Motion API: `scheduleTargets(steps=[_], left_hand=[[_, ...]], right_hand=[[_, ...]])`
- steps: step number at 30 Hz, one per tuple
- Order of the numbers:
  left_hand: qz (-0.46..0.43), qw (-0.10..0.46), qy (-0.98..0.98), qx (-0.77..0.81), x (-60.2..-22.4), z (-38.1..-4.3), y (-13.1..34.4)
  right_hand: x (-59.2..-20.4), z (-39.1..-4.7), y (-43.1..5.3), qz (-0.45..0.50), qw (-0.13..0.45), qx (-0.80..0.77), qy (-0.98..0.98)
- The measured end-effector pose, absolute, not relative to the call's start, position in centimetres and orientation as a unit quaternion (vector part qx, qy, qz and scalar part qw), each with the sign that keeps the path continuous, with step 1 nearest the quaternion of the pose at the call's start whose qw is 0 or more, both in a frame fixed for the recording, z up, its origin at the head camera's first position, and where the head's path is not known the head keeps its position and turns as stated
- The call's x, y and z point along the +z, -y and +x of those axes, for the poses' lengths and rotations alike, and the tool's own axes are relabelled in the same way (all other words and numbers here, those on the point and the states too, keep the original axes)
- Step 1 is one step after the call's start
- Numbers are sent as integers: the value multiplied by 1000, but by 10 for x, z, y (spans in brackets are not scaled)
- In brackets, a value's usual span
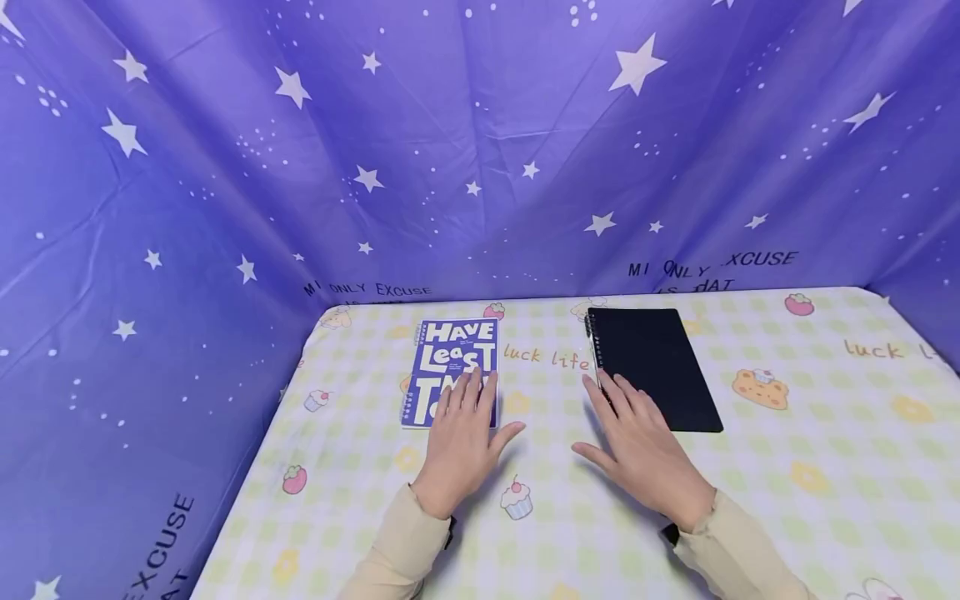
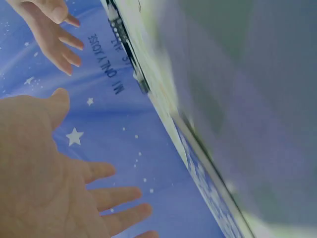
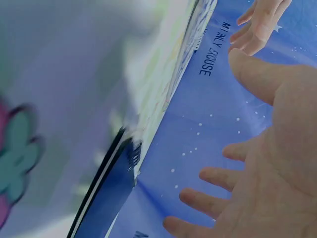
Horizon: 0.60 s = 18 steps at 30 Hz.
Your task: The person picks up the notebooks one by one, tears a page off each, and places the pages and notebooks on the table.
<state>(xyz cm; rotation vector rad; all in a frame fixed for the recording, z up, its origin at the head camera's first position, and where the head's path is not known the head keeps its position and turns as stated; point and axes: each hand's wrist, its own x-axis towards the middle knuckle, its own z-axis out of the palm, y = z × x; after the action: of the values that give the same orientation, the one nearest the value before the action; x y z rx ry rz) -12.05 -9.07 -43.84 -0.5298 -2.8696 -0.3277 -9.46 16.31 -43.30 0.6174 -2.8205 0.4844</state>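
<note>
A blue and white spiral notebook (image 1: 444, 354) with large lettering lies on the left part of the table. My left hand (image 1: 463, 442) hovers over its lower right corner, fingers extended and thumb spread, holding nothing. To the right lies a black spiral notebook (image 1: 663, 367), its rings along the left edge. Over that notebook's lower left side is my right hand (image 1: 645, 446), palm down with fingers stretched out. In the left wrist view the left palm (image 2: 44, 168) faces the camera, apart from the notebooks. The right palm (image 3: 277, 173) likewise shows bare in the right wrist view.
A checked cloth (image 1: 585, 533) with cupcake, strawberry and flower prints covers the table. Behind and beside it hangs a purple-blue curtain (image 1: 450, 125) with white stars. A wide strip of cloth lies between the two notebooks.
</note>
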Motion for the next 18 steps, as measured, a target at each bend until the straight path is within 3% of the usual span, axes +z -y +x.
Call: scheduleTargets(steps=[7,18], left_hand=[[-178,69,975,-115,-437,-128,103],[-165,98,975,-115,-433,-140,129]], right_hand=[[-432,-107,-144,234,92,186,950],[-435,-131,-98,258,64,207,941]])
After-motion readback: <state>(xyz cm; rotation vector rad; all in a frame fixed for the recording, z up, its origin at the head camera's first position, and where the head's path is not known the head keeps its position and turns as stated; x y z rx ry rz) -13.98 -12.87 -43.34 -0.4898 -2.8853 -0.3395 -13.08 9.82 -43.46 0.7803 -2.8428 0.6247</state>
